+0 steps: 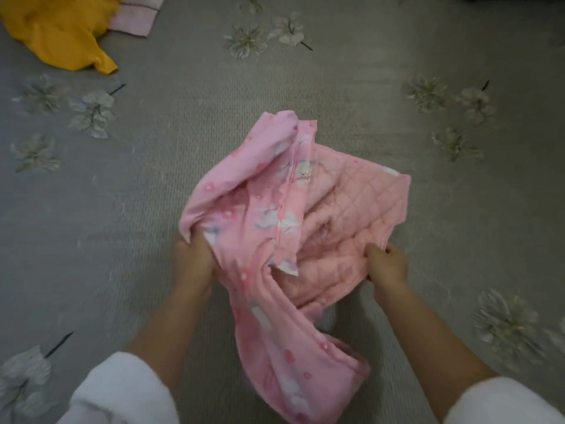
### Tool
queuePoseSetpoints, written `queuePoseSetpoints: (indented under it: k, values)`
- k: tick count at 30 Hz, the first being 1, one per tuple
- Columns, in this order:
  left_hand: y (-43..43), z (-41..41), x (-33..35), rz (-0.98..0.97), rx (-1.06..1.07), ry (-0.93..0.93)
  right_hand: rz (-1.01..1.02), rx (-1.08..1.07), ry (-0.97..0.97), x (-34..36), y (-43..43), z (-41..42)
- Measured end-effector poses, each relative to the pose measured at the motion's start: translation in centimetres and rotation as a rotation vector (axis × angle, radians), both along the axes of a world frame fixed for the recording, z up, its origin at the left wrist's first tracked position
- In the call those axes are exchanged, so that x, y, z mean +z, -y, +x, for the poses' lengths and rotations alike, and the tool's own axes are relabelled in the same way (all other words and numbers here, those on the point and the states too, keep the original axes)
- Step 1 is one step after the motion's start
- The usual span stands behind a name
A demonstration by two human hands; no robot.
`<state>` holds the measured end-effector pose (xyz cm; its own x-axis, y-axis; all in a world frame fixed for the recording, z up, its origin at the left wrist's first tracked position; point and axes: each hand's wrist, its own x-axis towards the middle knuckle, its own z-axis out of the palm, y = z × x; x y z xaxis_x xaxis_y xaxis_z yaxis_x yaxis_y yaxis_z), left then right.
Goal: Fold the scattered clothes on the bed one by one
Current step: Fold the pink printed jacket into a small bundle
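Note:
A pink quilted garment (284,215) with a white and blue print lies bunched in the middle of the bed, its quilted lining showing on the right. One long part of it trails down toward me between my arms. My left hand (194,258) grips the garment's left edge. My right hand (386,264) pinches the lining's lower right edge. Both wrists come out of white fluffy sleeves.
The grey bedspread (122,194) carries a pale flower pattern. A crumpled yellow garment (61,35) lies at the far left corner, with a light pink piece (137,19) beside it. A dark bluish item shows at the top right edge.

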<state>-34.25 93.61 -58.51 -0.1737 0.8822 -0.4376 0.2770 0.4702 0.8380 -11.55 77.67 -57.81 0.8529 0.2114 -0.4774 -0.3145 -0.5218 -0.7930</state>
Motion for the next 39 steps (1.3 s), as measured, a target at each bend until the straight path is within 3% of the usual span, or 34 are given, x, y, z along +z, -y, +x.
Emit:
queuePoseSetpoints:
  k: [3,7,9,13,16,19,22,23,25,27,29,31,34,37,39]
  values:
    - [0.2,-6.3,0.3,-0.040,0.183,0.080,-0.054,-0.065,0.057,0.5,0.8,1.5]
    - [3.9,-13.1,-2.7,-0.374,0.206,0.181,-0.190,-0.008,-0.056,-0.2,2.6,-0.9]
    - [4.6,-14.9,-4.3,-0.451,0.216,0.039,-0.175,-0.008,0.040,0.2,1.8,-2.0]
    - [2.3,-12.5,-1.9,-0.130,0.045,-0.425,0.005,0.092,0.283,3.4,-3.6,-3.9]
    - [1.5,-8.3,1.7,0.177,-0.192,-0.383,0.166,0.350,0.349,4.8,-8.4,-6.3]
    - [1.9,-5.3,1.6,0.084,-0.473,-0.205,0.178,0.769,0.107,4.3,-12.2,-9.0]
    - [2.0,-4.3,-0.1,-0.144,-0.555,-0.042,0.074,1.068,-0.264,2.9,-12.9,-10.8]
    - [2.0,-4.1,-0.2,-0.171,-0.563,-0.032,0.092,1.034,-0.370,3.1,-12.5,-10.8]
    - [2.0,-3.7,-0.4,-0.148,-0.534,-0.048,0.264,0.694,-0.449,3.6,-11.4,-9.8]
    - [1.8,-2.8,-0.1,-0.132,-0.467,0.010,0.346,0.263,-0.216,3.3,-9.7,-7.3]
    - [1.5,-1.2,0.1,-0.131,-0.518,0.019,0.226,0.012,0.009,1.2,-8.1,-4.2]
    - [1.0,0.8,0.3,-0.201,-0.492,0.018,0.068,0.022,-0.018,-1.3,-7.2,-2.3]
    - [-0.1,2.8,-0.2,-0.184,-0.433,-0.019,-0.044,0.217,-0.246,-3.7,-7.8,-1.1]
    - [-1.1,2.3,-1.5,-0.325,-0.271,0.199,0.011,0.243,-0.481,-4.8,-10.4,-0.9]
    - [-1.2,1.3,-1.9,-0.367,-0.272,0.320,0.063,0.261,-0.552,-5.0,-12.5,-1.2]
